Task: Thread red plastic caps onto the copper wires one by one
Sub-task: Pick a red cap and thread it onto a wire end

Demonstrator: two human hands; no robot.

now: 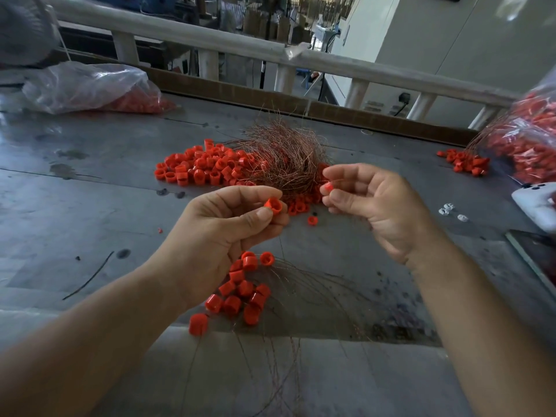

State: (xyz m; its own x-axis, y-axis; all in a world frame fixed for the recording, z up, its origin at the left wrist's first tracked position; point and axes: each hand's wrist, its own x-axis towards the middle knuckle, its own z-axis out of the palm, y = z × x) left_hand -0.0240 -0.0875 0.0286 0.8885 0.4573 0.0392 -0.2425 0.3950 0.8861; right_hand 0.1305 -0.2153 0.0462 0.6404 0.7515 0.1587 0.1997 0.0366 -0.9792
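Where the grey counter (90, 206) fills most of the view, a pale railing (210, 40) runs along its far side. A clear bag (90, 85) with red caps inside lies at the far left of the counter, and a second bag (529, 139) (also stuffed with red pieces, blurred at the frame's edge) rises at the far right. Near the middle sits a tangle of copper wires (282, 158), its strands bristling upward. A heap of red caps (198, 167) touches its left side and spills along its near edge.

The 2 hands are raised above the counter in front of the tangle, apart from each other. The left hand (219, 233) pinches 1 red cap (273, 205) between thumb and forefinger, its open end facing the camera; the left fingers (255, 216) are curled and clamped on it. The right hand (373, 203) holds a second cap (328, 186) at its fingertips. The right fingers (349, 173) are bent and closed around it, so only part of it shows. Whether a wire passes through either cap cannot be told.

Below the left hand, near the counter's front edge, a cluster of caps (240, 290) lies on thin wires that fan out to the right and over the edge. A smaller pile of caps (466, 162) sits by the second bag. 1 loose cap (313, 220) lies on the counter between the hands, just in front of the heap.
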